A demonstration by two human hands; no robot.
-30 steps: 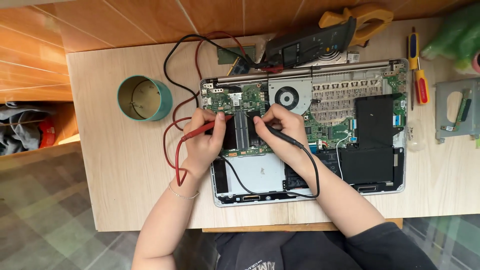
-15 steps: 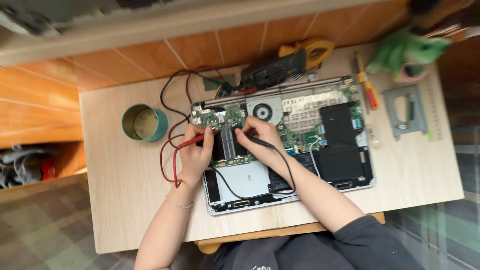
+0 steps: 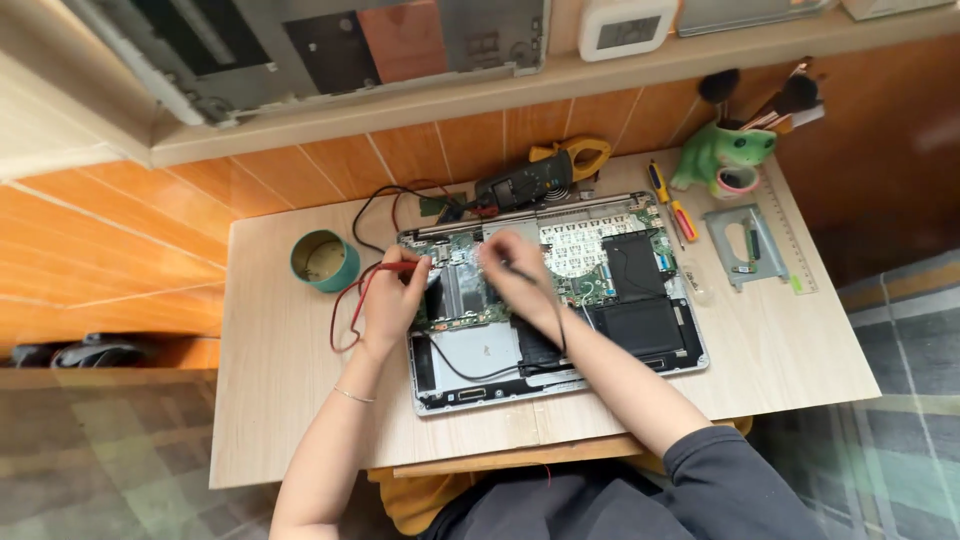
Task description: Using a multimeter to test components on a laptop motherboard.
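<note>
An opened laptop [image 3: 640, 350] lies bottom-up on the light wooden table [image 3: 290, 400], its green circuit board [image 3: 590, 275] and black battery exposed. My left hand [image 3: 393, 300] grips a red test probe [image 3: 392, 267] at the board's left edge. My right hand [image 3: 515, 270] holds a black test probe over the board's middle; its black lead [image 3: 560, 330] runs down along my forearm. Red and black leads loop back to a dark clamp meter [image 3: 525, 180] behind the laptop.
A green roll of tape [image 3: 324, 260] stands left of the laptop. Right of it lie a yellow-red screwdriver [image 3: 672, 202], a metal drive bracket [image 3: 745, 245], a ruler and a green frog-shaped holder [image 3: 722, 152] with brushes. A shelf with panels runs along the wall above.
The view has pulled back and tilted up, so the shelf now shows. Both hands have shifted a little up over the board with the probes still in them.
</note>
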